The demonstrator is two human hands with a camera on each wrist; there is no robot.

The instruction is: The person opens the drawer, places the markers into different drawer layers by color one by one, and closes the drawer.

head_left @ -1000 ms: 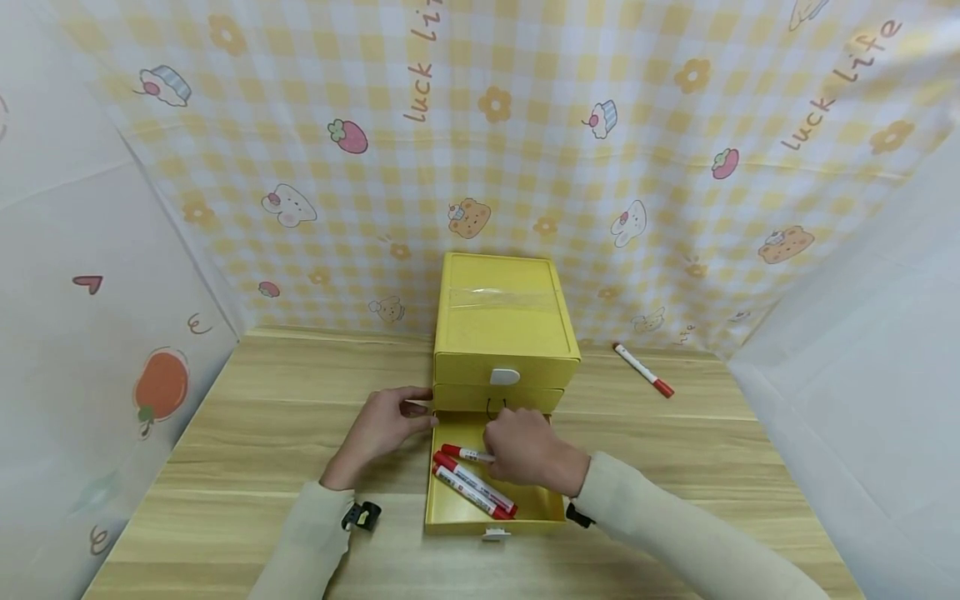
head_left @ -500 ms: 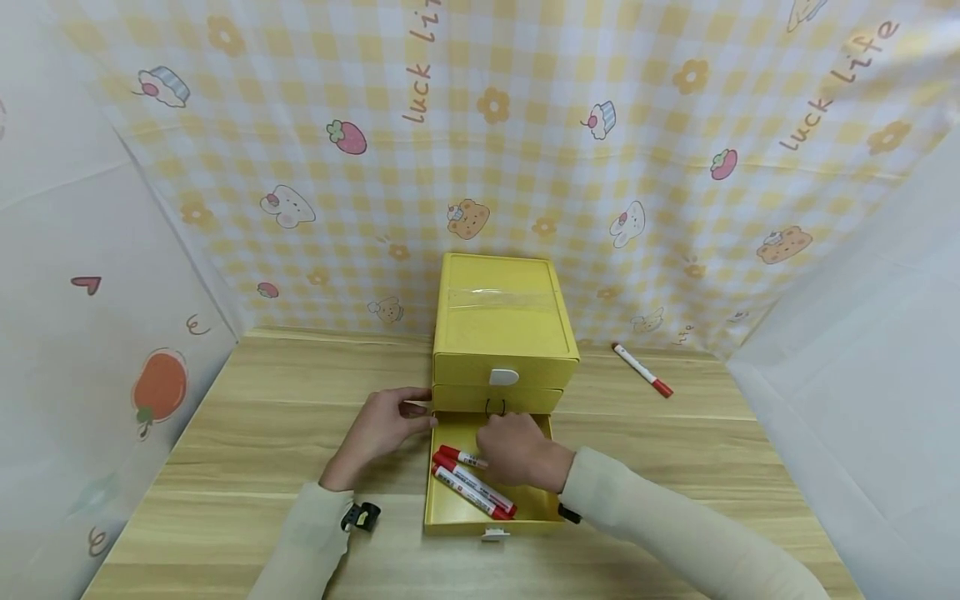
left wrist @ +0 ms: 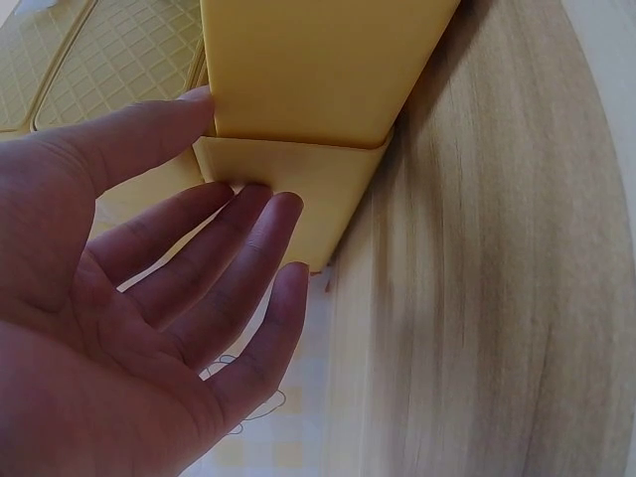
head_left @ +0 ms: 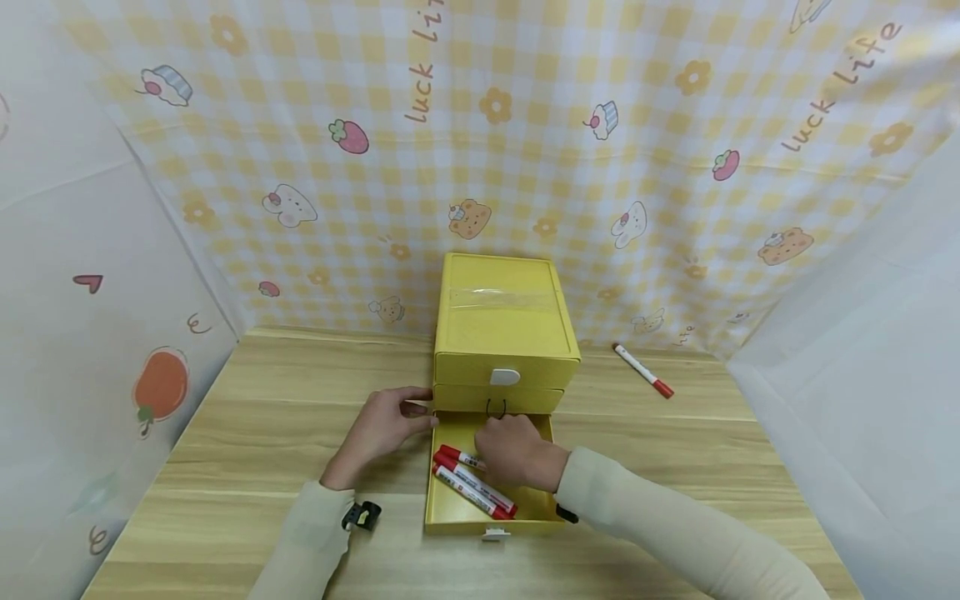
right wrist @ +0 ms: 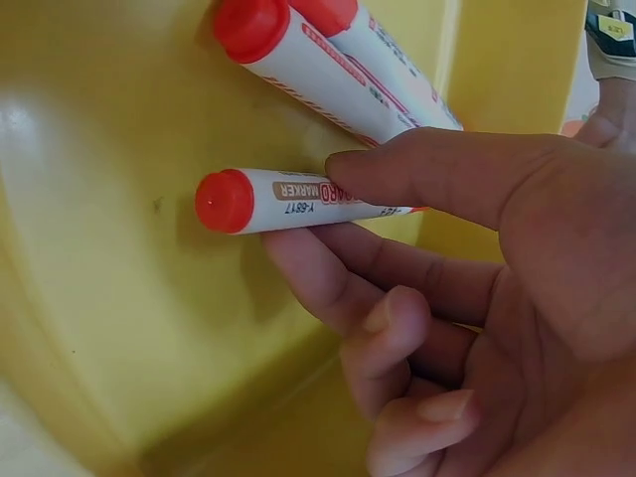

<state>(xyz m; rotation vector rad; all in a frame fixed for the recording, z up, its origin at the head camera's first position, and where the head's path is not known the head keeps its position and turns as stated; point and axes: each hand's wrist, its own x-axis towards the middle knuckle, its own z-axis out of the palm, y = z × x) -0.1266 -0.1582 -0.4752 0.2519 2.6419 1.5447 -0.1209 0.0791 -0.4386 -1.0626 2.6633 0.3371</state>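
Observation:
My right hand (head_left: 517, 450) is over the pulled-out bottom drawer (head_left: 538, 507) of a yellow drawer box (head_left: 502, 321). In the right wrist view it pinches a white whiteboard marker (right wrist: 266, 202) with red ends between thumb and fingers, low over the drawer floor. Two more red-and-white markers (head_left: 480, 487) lie slanted in the drawer, side by side at its left. With fingers loosely spread, my left hand (head_left: 382, 425) touches the box's left side; the left wrist view shows its fingertips (left wrist: 286, 207) against the yellow wall.
Another red-and-white marker (head_left: 642, 369) lies on the wooden table (head_left: 315, 375), right of the box. The upper drawers are closed; a white tab (head_left: 505, 377) marks the top one. Behind hangs a yellow checked cloth (head_left: 525, 167).
My right hand has shifted a little to the left along the marker, whose red left end has hardly moved. My left hand and the drawer are where they were.

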